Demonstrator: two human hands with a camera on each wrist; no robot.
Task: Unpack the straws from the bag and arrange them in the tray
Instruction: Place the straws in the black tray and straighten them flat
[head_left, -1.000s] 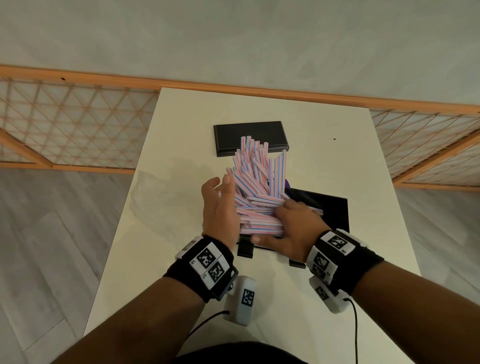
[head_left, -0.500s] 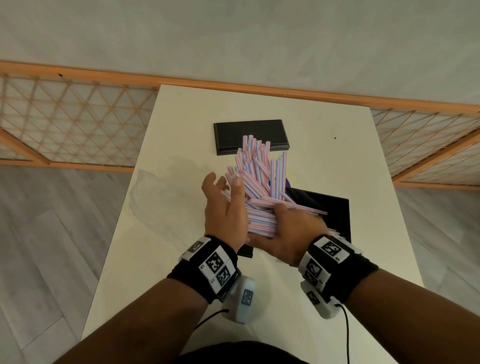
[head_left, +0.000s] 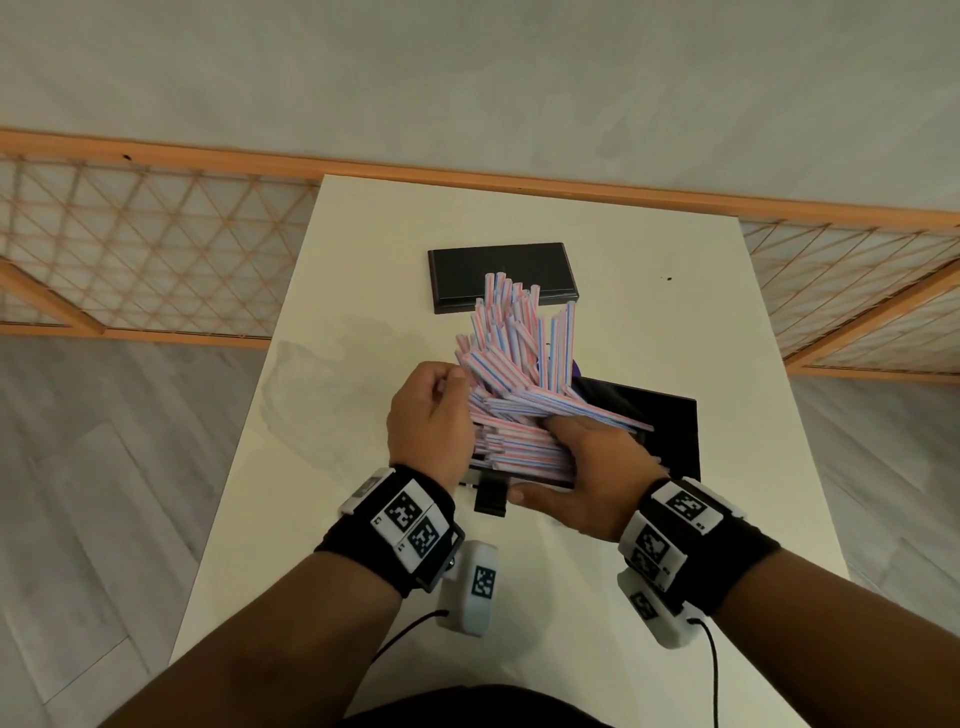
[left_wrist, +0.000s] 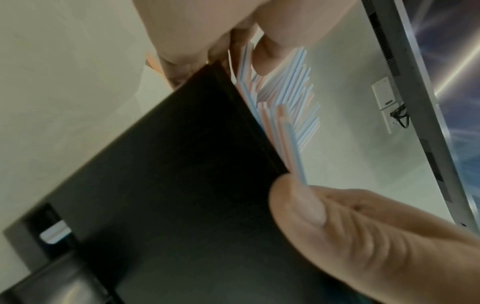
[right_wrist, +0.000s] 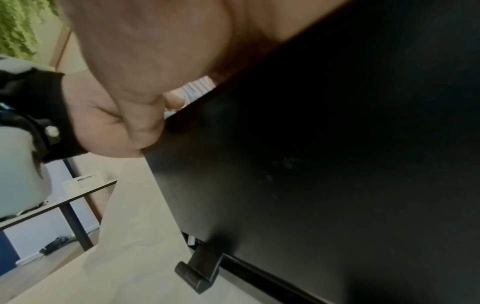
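- Straws (head_left: 511, 384) fan messier than a second ago between both hands.
- Left hand (head_left: 428, 421) has curled, pinching some; right hand (head_left: 582, 480) clamps the pile over the black tray (head_left: 670, 431), unaligned.

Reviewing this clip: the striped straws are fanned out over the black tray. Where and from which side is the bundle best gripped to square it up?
Probably at the near, tightly stacked part of the striped straws, squeezed between left hand and right hand from both sides. The far ends splay in several directions above the black tray, so a grip there would likely scatter them.

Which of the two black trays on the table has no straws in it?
The far black tray, beyond both hands, lies bare; the near black tray holds the straws.
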